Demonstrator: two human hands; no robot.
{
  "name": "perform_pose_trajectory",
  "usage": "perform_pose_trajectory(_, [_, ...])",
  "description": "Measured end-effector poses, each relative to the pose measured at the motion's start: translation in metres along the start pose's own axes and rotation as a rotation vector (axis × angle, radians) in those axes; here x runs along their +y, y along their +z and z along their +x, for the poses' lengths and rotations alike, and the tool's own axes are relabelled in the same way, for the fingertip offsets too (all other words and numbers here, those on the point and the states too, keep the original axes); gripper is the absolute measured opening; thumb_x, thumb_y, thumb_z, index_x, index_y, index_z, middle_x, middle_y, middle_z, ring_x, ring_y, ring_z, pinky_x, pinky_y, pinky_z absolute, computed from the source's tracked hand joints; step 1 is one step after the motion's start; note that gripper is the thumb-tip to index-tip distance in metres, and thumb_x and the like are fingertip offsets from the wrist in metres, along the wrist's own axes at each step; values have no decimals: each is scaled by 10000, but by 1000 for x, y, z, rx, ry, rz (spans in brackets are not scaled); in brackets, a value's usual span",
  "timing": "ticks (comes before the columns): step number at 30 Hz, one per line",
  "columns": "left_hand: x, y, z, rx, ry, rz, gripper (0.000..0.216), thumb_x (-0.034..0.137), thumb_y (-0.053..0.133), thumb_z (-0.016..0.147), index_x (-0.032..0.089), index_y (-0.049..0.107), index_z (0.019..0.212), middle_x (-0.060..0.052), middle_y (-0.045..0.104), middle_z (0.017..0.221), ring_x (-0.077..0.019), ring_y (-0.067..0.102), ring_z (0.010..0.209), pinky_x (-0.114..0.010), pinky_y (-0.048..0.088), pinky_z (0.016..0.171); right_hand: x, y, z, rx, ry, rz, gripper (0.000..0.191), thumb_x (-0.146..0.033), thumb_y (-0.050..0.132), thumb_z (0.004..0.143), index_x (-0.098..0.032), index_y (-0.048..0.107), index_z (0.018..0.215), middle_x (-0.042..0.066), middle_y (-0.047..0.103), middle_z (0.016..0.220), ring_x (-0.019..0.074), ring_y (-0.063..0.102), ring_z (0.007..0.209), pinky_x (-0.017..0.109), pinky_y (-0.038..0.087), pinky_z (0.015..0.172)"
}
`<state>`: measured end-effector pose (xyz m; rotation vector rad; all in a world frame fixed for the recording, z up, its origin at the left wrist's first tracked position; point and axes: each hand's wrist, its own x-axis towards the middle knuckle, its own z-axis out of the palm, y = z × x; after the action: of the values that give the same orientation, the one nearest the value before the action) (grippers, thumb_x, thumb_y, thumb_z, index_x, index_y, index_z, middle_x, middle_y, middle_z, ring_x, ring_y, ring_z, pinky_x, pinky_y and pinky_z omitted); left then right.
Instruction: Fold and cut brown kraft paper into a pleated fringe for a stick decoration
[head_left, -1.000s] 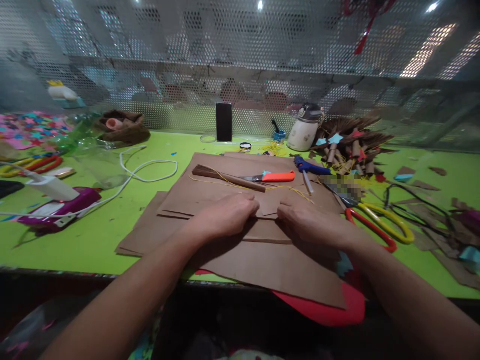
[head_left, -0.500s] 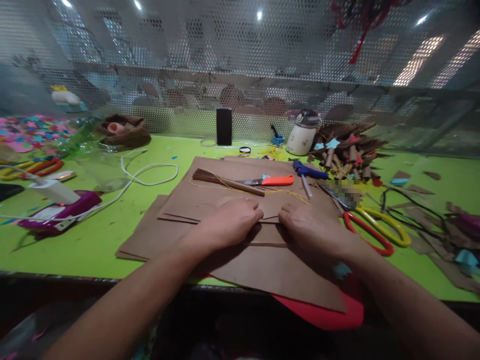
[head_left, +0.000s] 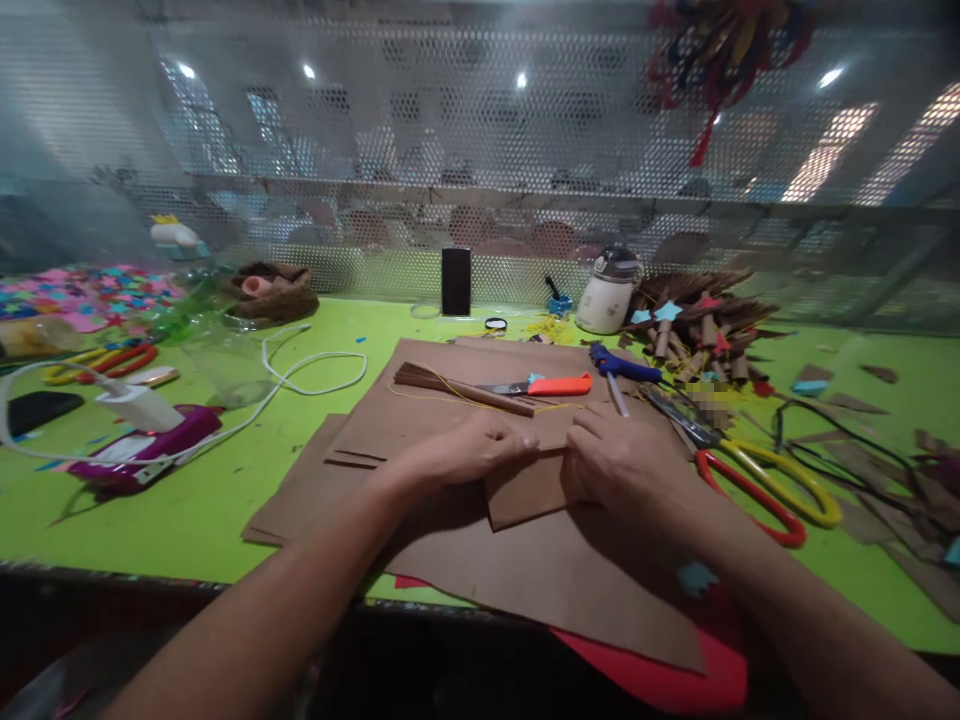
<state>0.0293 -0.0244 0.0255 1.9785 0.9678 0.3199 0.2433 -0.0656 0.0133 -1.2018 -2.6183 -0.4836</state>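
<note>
A small folded piece of brown paper (head_left: 526,497) is tilted up between my two hands. My left hand (head_left: 480,447) is closed at its left upper edge, thumb outermost. Curled fingers of my right hand (head_left: 619,455) grip its right side. Beneath lie larger sheets of brown paper (head_left: 450,560), stacked unevenly. Just beyond my hands rest a rolled brown paper piece with a fringed end (head_left: 427,377), a thin yellow string (head_left: 401,396) and a knife with an orange handle (head_left: 559,384). A blue glue gun (head_left: 626,366) lies above my right hand.
Scissors with red and yellow handles (head_left: 765,490) lie right of my right forearm. Behind them is a pile of brown paper rolls (head_left: 705,330). A white jug (head_left: 606,295) and a black phone (head_left: 455,282) stand at the back. A purple power strip (head_left: 150,452) is on the left.
The small folded paper has been lifted and tilted between my hands. My right hand has turned and curled around its side. The view has shifted slightly, moving the scene down.
</note>
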Motion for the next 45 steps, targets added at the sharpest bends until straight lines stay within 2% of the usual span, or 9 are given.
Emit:
perform_pose_trajectory(5, [-5,-1,2,-100,82,-124,463,539,497,817,173,388,557,42,301,573,-92,238,541,-251,183,494,-1,0,1,15,-2,4,119,-62,495,796,-172,524,763,64,541,802,205,457,759,312,332,644])
perform_pose_trajectory(9, [-6,-1,3,-95,58,-173,459,541,544,789,170,404,557,47,293,569,-89,237,535,-249,178,492,2,1,2,34,38,92,132,-97,471,829,-173,531,740,58,541,785,189,471,734,303,353,627])
perform_pose_trajectory(12, [-4,0,1,-75,25,-173,450,547,535,794,155,481,580,45,318,561,-89,248,526,-244,184,487,9,1,3,60,87,310,98,-135,494,819,-165,578,861,77,580,904,189,520,814,299,405,686])
perform_pose_trajectory(15, [-1,1,-1,-65,33,-172,433,531,525,808,140,557,624,41,349,560,-91,266,527,-238,207,489,13,-1,3,37,183,632,337,-143,534,785,-160,552,1121,89,602,1044,176,564,864,299,451,744])
perform_pose_trajectory(17, [2,2,-2,-58,51,-163,421,518,525,812,134,588,652,36,376,564,-93,289,533,-233,225,494,12,-2,4,-32,256,823,392,-183,558,791,-170,541,1183,73,628,1039,159,586,827,284,467,731])
perform_pose_trajectory(23, [6,2,-3,-49,36,-121,382,468,514,826,117,641,745,11,484,625,-105,382,573,-228,287,523,4,8,10,-96,452,1138,234,-390,597,808,-167,667,790,3,610,691,117,533,623,217,396,543])
perform_pose_trajectory(28, [7,2,-3,-13,31,-75,322,402,545,811,123,604,662,26,464,597,-95,377,563,-225,267,511,1,13,11,-80,621,1393,221,-391,661,742,-172,635,720,-35,530,558,87,443,498,206,314,453])
perform_pose_trajectory(38, [7,5,-2,55,32,-98,316,385,572,780,122,567,605,26,451,567,-95,377,555,-227,273,512,6,14,11,-46,619,1344,230,-354,633,737,-146,634,641,-31,495,525,83,399,495,215,282,455])
perform_pose_trajectory(45, [6,8,-3,7,63,-210,304,403,579,777,123,596,660,18,478,583,-96,393,553,-224,294,518,3,8,13,-16,392,1127,164,-322,638,772,-172,671,826,4,636,732,128,558,672,226,417,605])
